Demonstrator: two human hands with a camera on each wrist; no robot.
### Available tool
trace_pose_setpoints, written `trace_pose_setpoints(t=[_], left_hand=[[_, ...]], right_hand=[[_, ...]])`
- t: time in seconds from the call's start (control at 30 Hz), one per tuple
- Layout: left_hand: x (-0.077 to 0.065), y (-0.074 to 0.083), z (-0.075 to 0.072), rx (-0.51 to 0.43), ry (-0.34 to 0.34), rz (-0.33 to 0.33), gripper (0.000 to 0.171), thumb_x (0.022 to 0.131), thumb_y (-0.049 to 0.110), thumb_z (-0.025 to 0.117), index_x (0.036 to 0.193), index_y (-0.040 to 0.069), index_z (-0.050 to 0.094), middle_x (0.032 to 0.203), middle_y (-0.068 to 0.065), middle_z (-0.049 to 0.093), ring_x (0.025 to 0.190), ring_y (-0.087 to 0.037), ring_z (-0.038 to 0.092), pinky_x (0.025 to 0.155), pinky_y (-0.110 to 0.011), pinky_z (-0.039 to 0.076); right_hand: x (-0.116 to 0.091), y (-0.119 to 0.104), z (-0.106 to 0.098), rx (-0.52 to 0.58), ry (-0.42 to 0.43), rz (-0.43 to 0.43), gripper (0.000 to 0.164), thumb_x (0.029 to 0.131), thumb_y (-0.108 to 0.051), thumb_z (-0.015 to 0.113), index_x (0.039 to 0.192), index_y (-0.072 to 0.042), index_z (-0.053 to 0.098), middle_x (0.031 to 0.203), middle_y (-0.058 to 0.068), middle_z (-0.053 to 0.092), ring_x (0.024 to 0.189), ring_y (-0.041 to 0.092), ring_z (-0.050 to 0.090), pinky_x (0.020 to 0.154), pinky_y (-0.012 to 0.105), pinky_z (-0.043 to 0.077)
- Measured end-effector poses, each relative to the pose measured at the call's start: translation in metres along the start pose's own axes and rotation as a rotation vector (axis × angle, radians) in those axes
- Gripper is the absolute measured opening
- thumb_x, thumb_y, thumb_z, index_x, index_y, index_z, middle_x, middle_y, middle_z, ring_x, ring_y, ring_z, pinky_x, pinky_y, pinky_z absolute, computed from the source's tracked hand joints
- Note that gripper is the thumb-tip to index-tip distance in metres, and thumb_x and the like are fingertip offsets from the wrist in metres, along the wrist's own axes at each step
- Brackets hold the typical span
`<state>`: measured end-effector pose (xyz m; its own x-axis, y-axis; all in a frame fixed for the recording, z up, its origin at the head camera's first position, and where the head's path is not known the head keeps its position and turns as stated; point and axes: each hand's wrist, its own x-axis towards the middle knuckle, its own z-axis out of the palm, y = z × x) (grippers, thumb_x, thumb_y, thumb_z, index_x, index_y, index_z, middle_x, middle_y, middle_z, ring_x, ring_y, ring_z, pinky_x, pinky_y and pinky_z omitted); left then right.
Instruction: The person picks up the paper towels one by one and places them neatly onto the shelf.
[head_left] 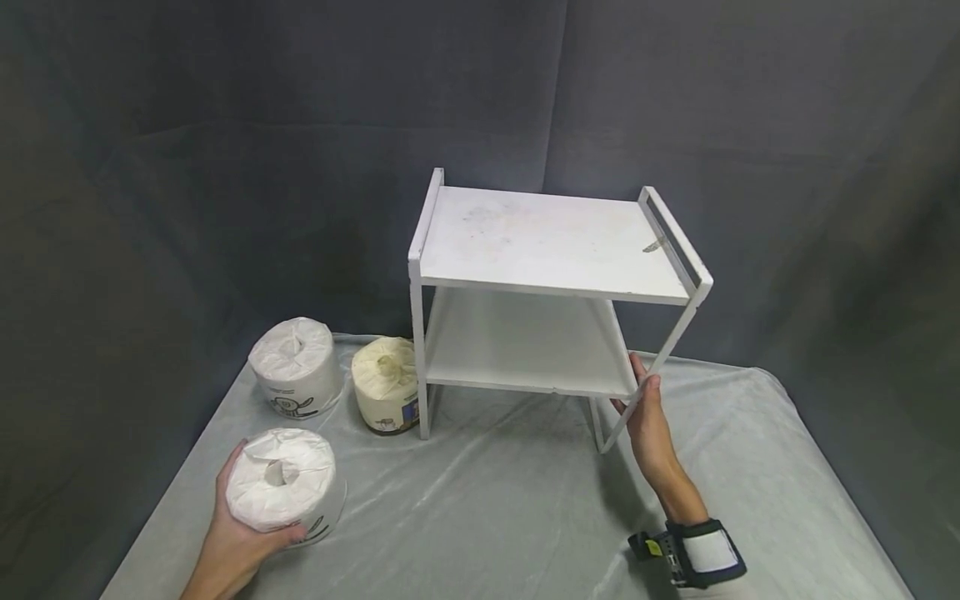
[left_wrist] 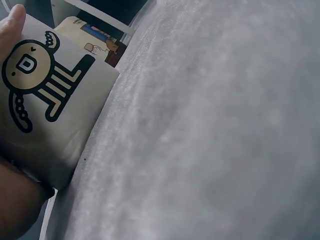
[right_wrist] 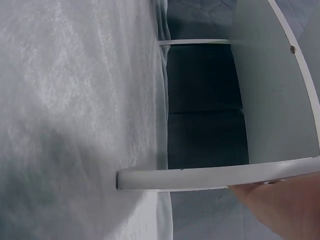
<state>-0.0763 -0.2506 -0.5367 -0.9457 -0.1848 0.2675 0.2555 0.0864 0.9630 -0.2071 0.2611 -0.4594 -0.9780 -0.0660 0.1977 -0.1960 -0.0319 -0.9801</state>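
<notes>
At the front left, my left hand (head_left: 236,533) grips a wrapped toilet paper roll (head_left: 279,479), fingers round its far left side and thumb across the front. A cartoon figure is printed on that roll's (left_wrist: 45,80) wrapper in the left wrist view. My right hand (head_left: 651,429) holds the slanted right leg of a white two-tier shelf rack (head_left: 540,242), near the lower board; some of its fingers are hidden behind the leg. From the right wrist, the rack's side bar (right_wrist: 175,179) runs past the hand, its end low over the cloth.
Two more wrapped rolls stand left of the rack: a white one (head_left: 295,367) at the back left and a cream one (head_left: 385,386) close beside the rack's left leg. Pale grey cloth (head_left: 510,500) covers the table. A dark curtain (head_left: 300,167) hangs behind.
</notes>
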Motion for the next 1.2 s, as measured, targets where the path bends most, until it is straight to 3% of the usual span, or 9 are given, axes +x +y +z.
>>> trace_pose_setpoints(t=[0.4,0.7,0.93,1.2], left_hand=[[0.002,0.0,0.008,0.03,0.022,0.008,0.14,0.053,-0.03,0.083,0.168,0.014,0.018,0.148,0.012,0.043,0.129,0.001,0.045,0.106,-0.01,0.032],[0.004,0.004,0.014,0.183,0.071,-0.006,0.139,0.053,-0.022,0.091,0.168,0.015,0.022,0.145,0.018,0.043,0.13,0.002,0.042,0.105,-0.009,0.031],[0.004,0.003,0.017,0.136,0.103,-0.003,0.139,0.05,-0.026,0.088,0.167,0.013,0.023,0.146,0.014,0.044,0.13,0.0,0.043,0.106,-0.011,0.032],[0.004,0.005,0.018,0.157,0.132,-0.016,0.136,0.053,-0.025,0.09,0.166,0.015,0.025,0.146,0.015,0.044,0.13,0.0,0.042,0.105,-0.01,0.032]], right_hand=[[-0.003,0.003,-0.001,-0.005,0.033,-0.036,0.079,0.111,-0.062,0.011,0.171,-0.011,0.006,0.177,0.015,0.007,0.161,0.04,0.011,0.126,0.07,0.006],[-0.001,0.006,-0.001,-0.021,0.043,-0.049,0.078,0.111,-0.061,0.012,0.171,-0.011,0.006,0.178,0.012,0.004,0.162,0.039,0.008,0.126,0.07,0.006],[0.002,0.006,0.002,0.006,0.037,-0.046,0.082,0.11,-0.064,0.014,0.17,-0.008,0.005,0.177,0.016,0.007,0.161,0.039,0.011,0.126,0.068,0.006],[0.003,0.007,0.003,0.005,0.044,-0.037,0.082,0.11,-0.064,0.013,0.171,-0.009,0.006,0.176,0.015,0.009,0.16,0.038,0.013,0.127,0.067,0.008]])
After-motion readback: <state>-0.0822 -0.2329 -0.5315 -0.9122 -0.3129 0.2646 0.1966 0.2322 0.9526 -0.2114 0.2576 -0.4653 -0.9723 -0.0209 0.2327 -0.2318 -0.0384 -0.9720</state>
